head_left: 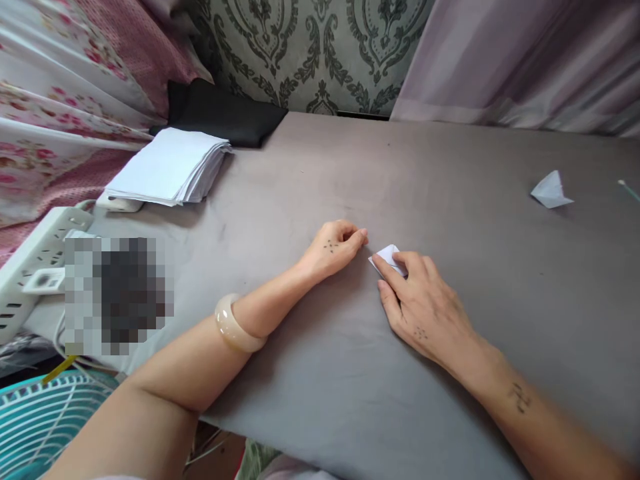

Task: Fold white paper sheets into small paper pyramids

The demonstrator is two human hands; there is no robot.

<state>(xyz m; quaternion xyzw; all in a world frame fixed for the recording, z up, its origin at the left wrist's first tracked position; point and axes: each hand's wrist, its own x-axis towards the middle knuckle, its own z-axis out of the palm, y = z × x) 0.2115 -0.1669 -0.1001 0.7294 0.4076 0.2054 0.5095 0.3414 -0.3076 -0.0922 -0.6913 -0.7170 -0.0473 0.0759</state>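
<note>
A small piece of folded white paper (388,253) lies on the grey-covered table, partly hidden under my right hand (425,293). The index and middle fingers of that hand hold it down, while the thumb rests just below on the cloth. To the left of the paper, a little apart from it, is my left hand (337,247). Its fingers are curled in and the thumb meets the index finger; whether anything is pinched there I cannot make out. A pale bangle (235,325) circles my left forearm.
Another folded white paper piece (551,191) sits at the right, near a thin stick (629,190). A stack of white paper (170,163) lies back left, before a black cloth-like item (225,113). Along the left edge are a power strip (47,250) and a turquoise basket (50,420).
</note>
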